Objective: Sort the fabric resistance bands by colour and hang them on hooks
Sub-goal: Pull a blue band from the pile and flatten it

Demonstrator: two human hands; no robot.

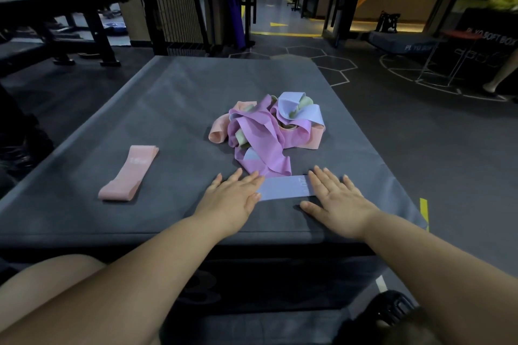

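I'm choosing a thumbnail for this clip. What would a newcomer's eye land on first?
The tangled heap of pastel bands on the grey mat. Then the left hand and right hand pressing a blue band flat nearer the camera, and a pink band lying alone at left.

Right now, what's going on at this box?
A person's left hand and right hand press flat on the ends of a blue band on the grey padded box. A pink band lies flat off to the left. A tangled pile of purple, pink, blue and green bands sits just beyond. No hooks in view.
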